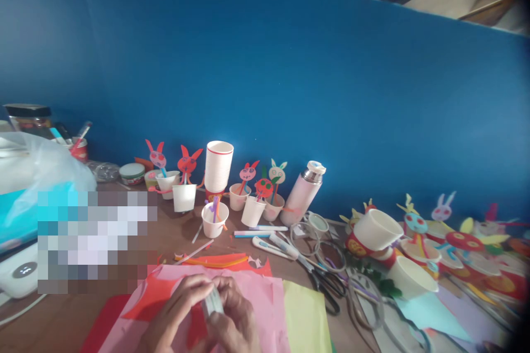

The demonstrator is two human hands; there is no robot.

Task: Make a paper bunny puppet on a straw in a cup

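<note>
My left hand (178,309) and my right hand (232,314) meet at the bottom of the view, with fingers closed around a small pale tube (212,303). Its exact kind is unclear because my fingers cover much of it. Both hands are above a sheet of pink paper (265,309), with red paper (149,298) lying on it and partly beneath it. A sheet of yellow paper (304,320) lies just right of the pink. Black-handled scissors (327,287) rest a little further right, beyond my right hand.
Paper cups holding paper rabbit faces on sticks (186,182) stand along a blue wall (265,66), beside a stack of white cups (218,165) and a pale pink flask (302,193). Markers, paper scraps and more cup crafts (430,248) cover the wooden table (62,331).
</note>
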